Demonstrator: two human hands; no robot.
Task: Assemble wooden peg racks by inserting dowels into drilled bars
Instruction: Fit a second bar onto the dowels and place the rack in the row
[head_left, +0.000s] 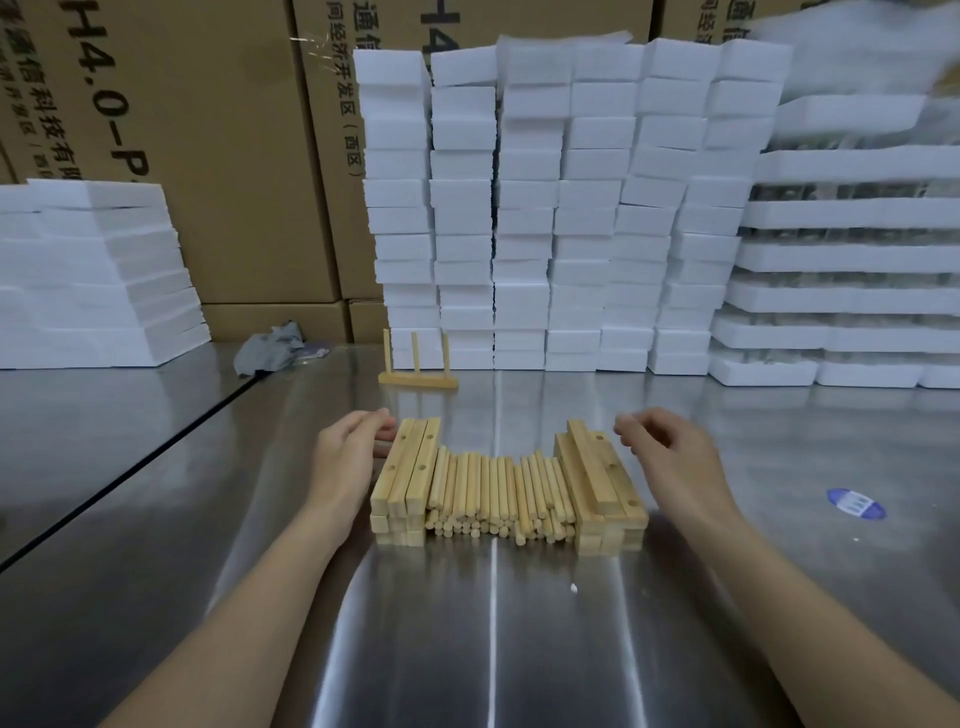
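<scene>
Ahead of the next rack, the left hand (345, 457) lies open and flat beside the left bars (408, 467), dowels (498, 493) heaped in between, and the right hand (670, 457) hovers loose and empty by the right bars (602, 483), near on the counter (467, 623). Best move: lift one top bar, holes up.

Both forearms reach forward — left hand (347, 452) straight-fingered, right hand (667, 451) loosely curled (both relaxed).
</scene>
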